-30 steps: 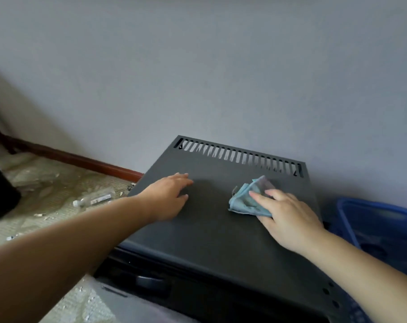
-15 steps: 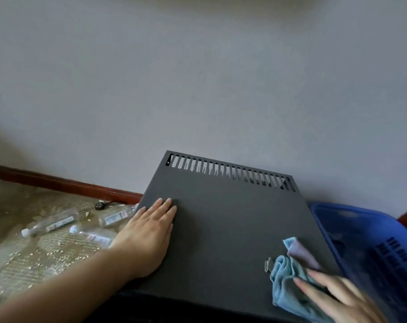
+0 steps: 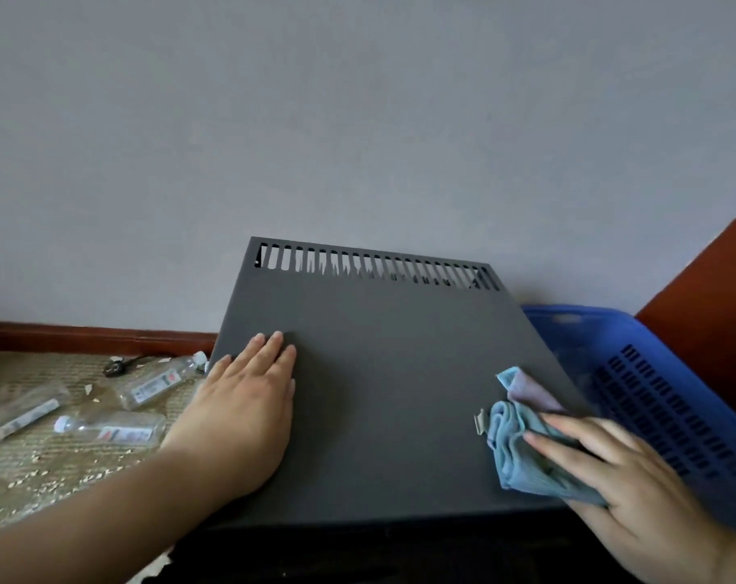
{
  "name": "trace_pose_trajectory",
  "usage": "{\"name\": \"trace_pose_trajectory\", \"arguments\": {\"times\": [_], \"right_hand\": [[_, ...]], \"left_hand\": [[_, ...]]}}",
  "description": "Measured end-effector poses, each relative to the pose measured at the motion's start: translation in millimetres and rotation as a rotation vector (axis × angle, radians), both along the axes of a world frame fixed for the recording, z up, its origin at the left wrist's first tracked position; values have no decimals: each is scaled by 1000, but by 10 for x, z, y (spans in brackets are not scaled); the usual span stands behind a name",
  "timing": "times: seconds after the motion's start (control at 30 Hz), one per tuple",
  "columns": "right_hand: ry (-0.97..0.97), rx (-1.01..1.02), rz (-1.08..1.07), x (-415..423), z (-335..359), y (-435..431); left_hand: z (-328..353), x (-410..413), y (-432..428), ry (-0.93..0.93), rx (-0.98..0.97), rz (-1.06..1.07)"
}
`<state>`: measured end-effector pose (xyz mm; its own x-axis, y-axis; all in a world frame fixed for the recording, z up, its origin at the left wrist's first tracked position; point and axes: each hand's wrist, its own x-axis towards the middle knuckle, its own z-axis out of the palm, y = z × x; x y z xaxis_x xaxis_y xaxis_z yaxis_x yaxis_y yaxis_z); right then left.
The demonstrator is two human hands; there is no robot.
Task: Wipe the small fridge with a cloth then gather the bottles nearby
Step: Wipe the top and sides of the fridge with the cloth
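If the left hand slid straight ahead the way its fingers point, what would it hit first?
Likely only bare fridge top, then the vent slots at its back edge, with the wall behind. The left hand lies flat there.

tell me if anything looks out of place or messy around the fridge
Yes. Three clear bottles lie tipped on their sides on the floor mat left of the fridge, and pale crumbs are scattered across the mat around them. The fridge top itself shows nothing odd.
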<state>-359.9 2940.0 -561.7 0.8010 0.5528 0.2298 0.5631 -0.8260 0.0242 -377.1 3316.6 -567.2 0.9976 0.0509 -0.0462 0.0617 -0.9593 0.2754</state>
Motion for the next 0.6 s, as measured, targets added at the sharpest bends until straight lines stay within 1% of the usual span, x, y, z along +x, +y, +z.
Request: {"name": "trace_pose_trajectory", "arguments": {"times": [0.03, 0.07, 0.1, 0.2, 0.3, 0.4, 0.47, 0.53, 0.6], "right_hand": [[0, -4, 43, 29, 51, 158], [-25, -9, 63, 50, 33, 156], [-2, -31, 69, 42, 8, 125], [10, 23, 66, -24, -20, 98], [-43, 3, 102, -14, -26, 106], [-32, -22, 49, -70, 21, 114], [-38, -11, 7, -173, 43, 133], [8, -7, -26, -314, 81, 93], [3, -18, -39, -426, 49, -48]], "left_hand": [[-12, 3, 3, -4, 4, 0], [-22, 4, 6, -6, 9, -2], [-29, 3, 8, -7, 16, -4], [-43, -2, -2, -30, 21, -2], [-16, -6, -41, -73, 12, 34], [83, -95, -141, -80, 124, 136], [204, -264, -289, -36, 188, 199], [321, -550, -482, -7, 154, 217], [386, -905, -642, -35, 108, 224]]}}
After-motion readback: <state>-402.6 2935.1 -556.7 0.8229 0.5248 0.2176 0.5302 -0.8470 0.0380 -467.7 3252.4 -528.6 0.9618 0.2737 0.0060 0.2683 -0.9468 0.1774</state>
